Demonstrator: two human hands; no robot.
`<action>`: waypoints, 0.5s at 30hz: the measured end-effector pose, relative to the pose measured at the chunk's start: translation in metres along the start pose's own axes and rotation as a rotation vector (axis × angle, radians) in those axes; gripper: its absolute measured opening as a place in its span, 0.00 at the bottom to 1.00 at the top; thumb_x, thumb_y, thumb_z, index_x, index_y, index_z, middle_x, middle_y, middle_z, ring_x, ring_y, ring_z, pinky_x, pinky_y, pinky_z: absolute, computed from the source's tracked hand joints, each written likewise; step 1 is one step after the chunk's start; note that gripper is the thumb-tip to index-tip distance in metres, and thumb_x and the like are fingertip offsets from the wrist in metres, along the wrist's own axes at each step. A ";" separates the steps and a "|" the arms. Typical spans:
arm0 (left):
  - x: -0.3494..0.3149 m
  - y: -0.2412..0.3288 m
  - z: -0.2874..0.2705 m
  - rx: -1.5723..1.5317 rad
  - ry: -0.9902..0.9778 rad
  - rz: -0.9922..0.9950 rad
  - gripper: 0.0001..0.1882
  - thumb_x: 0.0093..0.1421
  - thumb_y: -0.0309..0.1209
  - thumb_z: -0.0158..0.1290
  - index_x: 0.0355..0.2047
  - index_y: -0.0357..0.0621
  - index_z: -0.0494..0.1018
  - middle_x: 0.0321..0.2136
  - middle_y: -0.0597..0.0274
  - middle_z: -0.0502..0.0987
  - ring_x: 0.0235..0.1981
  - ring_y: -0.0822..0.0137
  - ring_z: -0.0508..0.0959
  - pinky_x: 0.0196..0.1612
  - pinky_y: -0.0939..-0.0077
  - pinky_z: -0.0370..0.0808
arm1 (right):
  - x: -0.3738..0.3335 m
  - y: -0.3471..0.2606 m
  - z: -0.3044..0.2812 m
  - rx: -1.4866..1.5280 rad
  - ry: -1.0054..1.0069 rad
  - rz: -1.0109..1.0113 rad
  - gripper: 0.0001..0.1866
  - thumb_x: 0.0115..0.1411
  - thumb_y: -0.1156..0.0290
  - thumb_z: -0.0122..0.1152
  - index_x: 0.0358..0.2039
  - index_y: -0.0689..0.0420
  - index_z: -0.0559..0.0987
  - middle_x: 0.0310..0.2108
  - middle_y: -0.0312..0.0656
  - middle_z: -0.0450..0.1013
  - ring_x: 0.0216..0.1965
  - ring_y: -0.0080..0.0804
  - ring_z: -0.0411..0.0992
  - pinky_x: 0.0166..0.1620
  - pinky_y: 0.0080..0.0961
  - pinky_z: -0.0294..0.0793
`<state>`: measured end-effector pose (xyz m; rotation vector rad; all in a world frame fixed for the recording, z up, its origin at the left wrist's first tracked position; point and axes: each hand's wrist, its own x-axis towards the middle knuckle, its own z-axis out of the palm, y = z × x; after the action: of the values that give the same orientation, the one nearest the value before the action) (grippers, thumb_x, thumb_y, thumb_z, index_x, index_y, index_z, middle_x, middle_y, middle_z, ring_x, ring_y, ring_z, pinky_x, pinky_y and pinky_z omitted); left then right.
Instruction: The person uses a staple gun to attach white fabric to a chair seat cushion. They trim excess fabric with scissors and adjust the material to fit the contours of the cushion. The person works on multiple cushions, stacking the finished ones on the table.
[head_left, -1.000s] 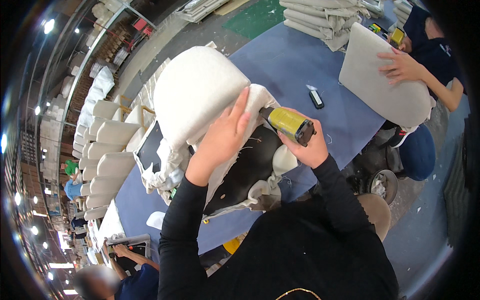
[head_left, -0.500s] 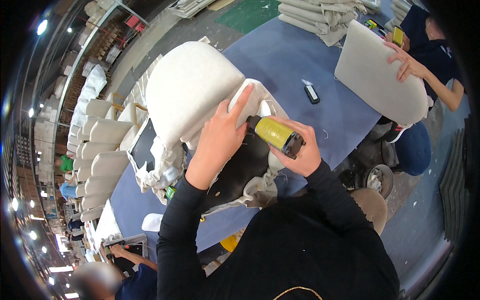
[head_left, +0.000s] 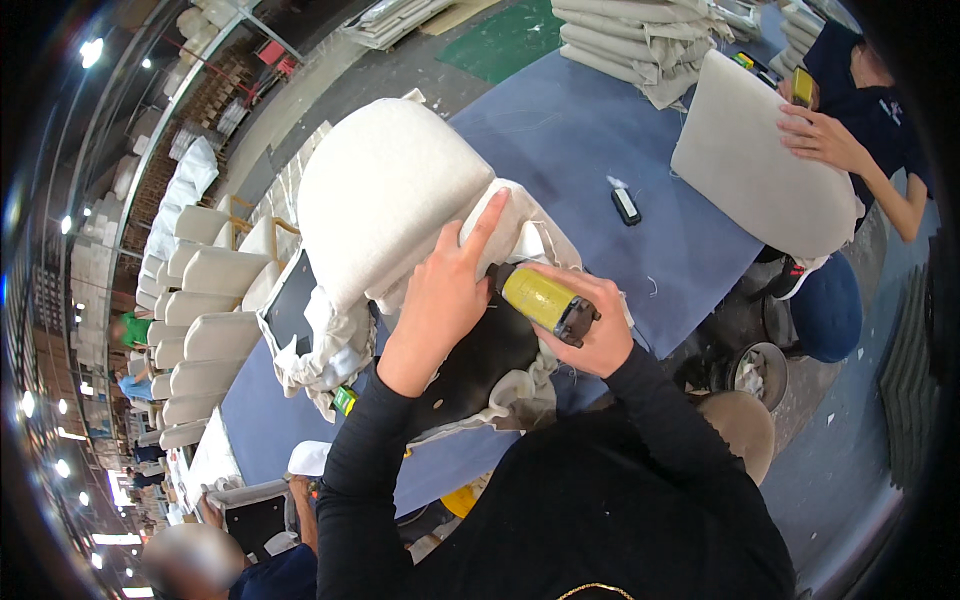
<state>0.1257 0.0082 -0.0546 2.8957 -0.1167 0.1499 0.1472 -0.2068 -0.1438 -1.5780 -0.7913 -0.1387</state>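
Note:
A cream-upholstered chair seat (head_left: pixel 385 195) lies upside down on the blue work table (head_left: pixel 560 140), its black underside (head_left: pixel 480 365) facing me. My left hand (head_left: pixel 440 295) presses the loose cream fabric (head_left: pixel 520 235) flat against the seat's edge, fingers stretched out. My right hand (head_left: pixel 590 330) grips a yellow and black staple gun (head_left: pixel 545 300), its nose against the folded fabric next to my left hand.
Across the table another person's hands (head_left: pixel 825 135) hold a second cream cushion (head_left: pixel 760 170). A small black tool (head_left: pixel 626 205) lies on the blue top. Folded fabric stacks (head_left: pixel 640 40) sit at the far end. Rows of finished cream seats (head_left: pixel 200 300) stand left.
My view has shifted closer. The staple gun has moved left and down along the fabric edge toward my left hand, which stays pressed on the cloth.

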 end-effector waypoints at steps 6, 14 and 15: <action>-0.002 -0.007 0.005 -0.023 0.037 0.034 0.62 0.55 0.20 0.69 0.83 0.78 0.50 0.55 0.35 0.75 0.45 0.29 0.84 0.46 0.41 0.84 | -0.002 0.002 0.004 0.047 -0.028 0.023 0.36 0.51 0.79 0.73 0.65 0.61 0.80 0.55 0.53 0.84 0.53 0.48 0.85 0.59 0.36 0.80; -0.008 -0.004 0.000 -0.039 0.026 0.021 0.64 0.52 0.18 0.69 0.83 0.77 0.50 0.55 0.35 0.74 0.46 0.28 0.83 0.47 0.40 0.83 | -0.004 -0.008 0.009 0.094 -0.046 0.018 0.36 0.51 0.79 0.73 0.65 0.61 0.81 0.56 0.53 0.84 0.52 0.47 0.85 0.59 0.33 0.80; -0.009 -0.005 0.001 -0.041 0.019 0.002 0.64 0.52 0.18 0.69 0.83 0.78 0.50 0.55 0.36 0.74 0.47 0.28 0.83 0.47 0.40 0.83 | -0.005 -0.007 0.010 0.086 -0.048 0.017 0.36 0.52 0.79 0.73 0.64 0.62 0.81 0.56 0.53 0.84 0.52 0.45 0.85 0.59 0.33 0.80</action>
<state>0.1178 0.0131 -0.0574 2.8524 -0.1174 0.1733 0.1359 -0.1997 -0.1429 -1.5116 -0.8106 -0.0535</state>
